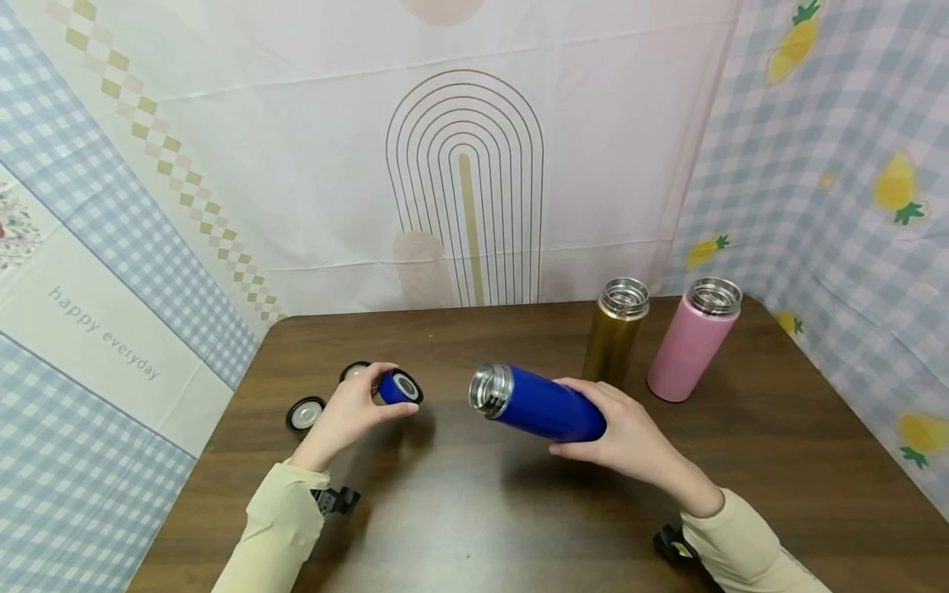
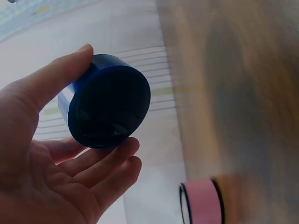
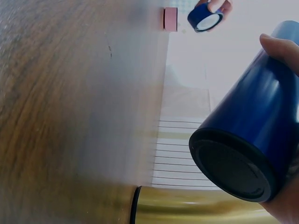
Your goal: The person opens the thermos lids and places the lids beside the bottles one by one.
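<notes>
A blue bottle lid [image 1: 401,387] is pinched between the thumb and fingers of my left hand [image 1: 357,405], held above the table's left part. In the left wrist view the dark end of that lid [image 2: 112,109] faces the camera. My right hand [image 1: 619,428] grips a blue thermos bottle [image 1: 552,403] round its lower body. The bottle is tilted well over, its uncapped steel mouth pointing left toward the lid, with a gap between the two. The black base of the bottle [image 3: 233,165] shows in the right wrist view.
Behind my right hand stand a gold thermos bottle [image 1: 614,338] and a pink thermos bottle [image 1: 693,342], both uncapped. Two lids lie on the brown table [image 1: 460,511] at the left: one lid [image 1: 305,414] in front, another lid [image 1: 354,370] partly behind my left hand. A printed cloth [image 1: 326,165] hangs behind the table.
</notes>
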The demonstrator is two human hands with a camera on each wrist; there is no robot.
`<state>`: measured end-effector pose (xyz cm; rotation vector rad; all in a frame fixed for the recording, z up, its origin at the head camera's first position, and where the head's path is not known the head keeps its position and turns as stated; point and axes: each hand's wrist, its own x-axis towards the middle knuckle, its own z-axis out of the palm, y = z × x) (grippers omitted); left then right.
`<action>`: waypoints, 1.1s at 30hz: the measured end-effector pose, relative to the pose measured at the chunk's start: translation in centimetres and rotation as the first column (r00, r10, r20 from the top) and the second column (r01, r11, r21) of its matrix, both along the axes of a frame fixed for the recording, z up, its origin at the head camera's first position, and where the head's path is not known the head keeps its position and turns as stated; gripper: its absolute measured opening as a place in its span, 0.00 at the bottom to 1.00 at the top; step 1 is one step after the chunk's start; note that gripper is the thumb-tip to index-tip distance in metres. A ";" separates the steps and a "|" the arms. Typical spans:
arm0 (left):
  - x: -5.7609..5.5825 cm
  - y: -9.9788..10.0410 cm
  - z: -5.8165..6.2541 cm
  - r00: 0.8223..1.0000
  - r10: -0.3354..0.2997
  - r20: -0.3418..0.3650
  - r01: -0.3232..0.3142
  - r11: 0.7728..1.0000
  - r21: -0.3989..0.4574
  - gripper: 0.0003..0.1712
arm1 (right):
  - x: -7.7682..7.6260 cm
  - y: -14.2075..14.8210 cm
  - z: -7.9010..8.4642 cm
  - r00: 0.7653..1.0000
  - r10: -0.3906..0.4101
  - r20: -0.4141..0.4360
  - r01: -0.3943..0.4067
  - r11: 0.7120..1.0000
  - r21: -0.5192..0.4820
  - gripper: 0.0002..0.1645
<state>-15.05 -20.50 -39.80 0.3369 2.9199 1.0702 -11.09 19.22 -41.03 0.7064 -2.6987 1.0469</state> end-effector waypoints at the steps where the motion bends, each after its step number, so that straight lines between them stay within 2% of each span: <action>1: 0.0 -0.1 -0.2 1.000 0.001 0.002 -0.001 1.000 -0.006 0.43 | 0.0 0.0 0.0 1.000 0.000 -0.002 0.000 1.000 0.002 0.49; 14: -0.4 -1.1 -1.7 1.000 -0.017 0.007 0.018 0.998 -0.056 0.43 | -0.1 -0.2 -0.1 1.000 0.005 -0.004 -0.005 1.000 0.016 0.49; 23: -0.5 -1.4 -2.7 0.998 -0.015 0.054 0.017 0.999 -0.031 0.44 | -0.1 -0.3 -0.2 0.999 0.011 -0.042 -0.010 0.999 0.032 0.50; 33: -0.4 -1.4 -3.0 0.998 -0.011 0.059 0.014 0.999 -0.041 0.44 | -0.2 -0.4 -0.1 0.999 0.018 -0.043 -0.017 0.999 0.028 0.50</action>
